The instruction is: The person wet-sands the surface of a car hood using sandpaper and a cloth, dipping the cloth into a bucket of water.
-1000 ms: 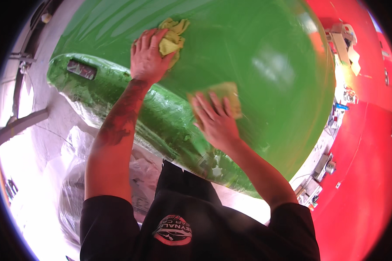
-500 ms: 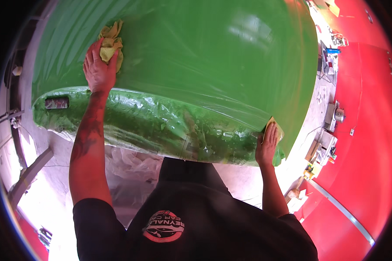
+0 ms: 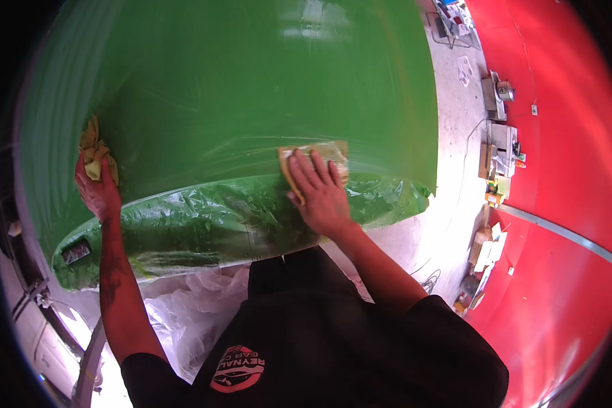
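My left hand [image 3: 99, 190] is closed round a crumpled yellow cloth [image 3: 96, 155] and rests on the left side of a glossy green car panel [image 3: 238, 88]. My right hand [image 3: 321, 194] presses with outstretched fingers on a flat tan sheet, which looks like sandpaper [image 3: 336, 158], near the panel's front edge. Whitish wet residue shows on that sheet, and pale streaks run along the panel beside it. Clear plastic film [image 3: 183, 211] covers the curved green front below the panel, wrinkled and wet-looking. A small rectangular opening [image 3: 76, 251] shows at its left end.
Crumpled clear plastic sheeting [image 3: 197, 299] hangs below the front, by my legs. To the right, boxes [image 3: 501, 149] and a metal can [image 3: 504, 90] stand along a red surface [image 3: 564, 170]. A cable [image 3: 470, 139] runs across the pale floor. A grey post [image 3: 92, 360] stands at lower left.
The right hand and tan sheet have moved left and farther from me, toward the panel's middle. The left hand with the cloth appears lower and farther left. The whole view has shifted.
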The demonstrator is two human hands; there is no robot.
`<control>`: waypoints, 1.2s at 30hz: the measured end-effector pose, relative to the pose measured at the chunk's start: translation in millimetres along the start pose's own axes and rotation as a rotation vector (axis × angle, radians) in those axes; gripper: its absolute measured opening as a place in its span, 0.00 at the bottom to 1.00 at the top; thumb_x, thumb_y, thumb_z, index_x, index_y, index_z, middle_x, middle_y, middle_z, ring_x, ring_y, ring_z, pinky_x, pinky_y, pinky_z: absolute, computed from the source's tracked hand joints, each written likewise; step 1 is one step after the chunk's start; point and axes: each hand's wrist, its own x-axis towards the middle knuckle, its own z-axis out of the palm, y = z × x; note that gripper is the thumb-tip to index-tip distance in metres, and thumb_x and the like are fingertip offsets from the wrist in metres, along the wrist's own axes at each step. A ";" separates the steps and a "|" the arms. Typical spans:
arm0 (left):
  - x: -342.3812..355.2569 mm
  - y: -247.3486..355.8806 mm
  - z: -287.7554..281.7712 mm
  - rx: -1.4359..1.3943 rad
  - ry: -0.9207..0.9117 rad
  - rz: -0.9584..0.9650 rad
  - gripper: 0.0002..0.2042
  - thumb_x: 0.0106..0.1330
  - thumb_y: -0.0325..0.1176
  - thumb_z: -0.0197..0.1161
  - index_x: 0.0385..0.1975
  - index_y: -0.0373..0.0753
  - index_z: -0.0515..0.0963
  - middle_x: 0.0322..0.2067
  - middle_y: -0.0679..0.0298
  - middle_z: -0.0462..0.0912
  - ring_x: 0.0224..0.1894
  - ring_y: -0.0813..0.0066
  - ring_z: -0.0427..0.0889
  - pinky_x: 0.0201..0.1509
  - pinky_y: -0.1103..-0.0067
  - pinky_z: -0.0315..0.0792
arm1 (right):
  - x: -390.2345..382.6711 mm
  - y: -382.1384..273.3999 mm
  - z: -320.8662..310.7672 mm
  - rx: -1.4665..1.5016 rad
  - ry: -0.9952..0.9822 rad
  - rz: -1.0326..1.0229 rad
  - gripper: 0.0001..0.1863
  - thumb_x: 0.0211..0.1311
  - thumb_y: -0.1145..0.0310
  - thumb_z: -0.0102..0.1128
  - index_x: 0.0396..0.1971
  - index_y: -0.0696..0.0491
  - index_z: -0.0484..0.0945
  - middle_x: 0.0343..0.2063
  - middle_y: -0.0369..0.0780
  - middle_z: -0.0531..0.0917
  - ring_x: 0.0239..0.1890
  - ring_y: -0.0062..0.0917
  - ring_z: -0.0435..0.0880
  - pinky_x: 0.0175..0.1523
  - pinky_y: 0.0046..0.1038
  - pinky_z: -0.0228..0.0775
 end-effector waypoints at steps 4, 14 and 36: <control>1.7 -2.2 3.6 -0.010 0.018 0.016 0.27 0.64 0.46 0.63 0.62 0.46 0.68 0.57 0.53 0.72 0.60 0.51 0.70 0.63 0.61 0.64 | -47.9 117.8 -37.9 -0.086 -0.035 0.589 0.36 0.70 0.56 0.48 0.73 0.50 0.49 0.73 0.41 0.54 0.74 0.40 0.51 0.74 0.46 0.41; 2.0 4.6 1.1 -0.013 -0.016 -0.028 0.27 0.65 0.46 0.62 0.63 0.46 0.67 0.59 0.54 0.71 0.61 0.51 0.69 0.62 0.61 0.65 | -40.7 68.6 -20.4 -0.045 0.036 0.294 0.34 0.71 0.54 0.46 0.72 0.48 0.51 0.73 0.39 0.53 0.74 0.40 0.50 0.75 0.50 0.36; 11.2 -6.0 1.7 -0.079 -0.148 -0.051 0.33 0.59 0.47 0.70 0.62 0.43 0.67 0.62 0.52 0.67 0.63 0.52 0.68 0.64 0.62 0.63 | -60.7 144.1 -60.0 -0.047 -0.292 0.156 0.40 0.69 0.48 0.47 0.73 0.50 0.45 0.74 0.43 0.48 0.75 0.45 0.42 0.75 0.50 0.35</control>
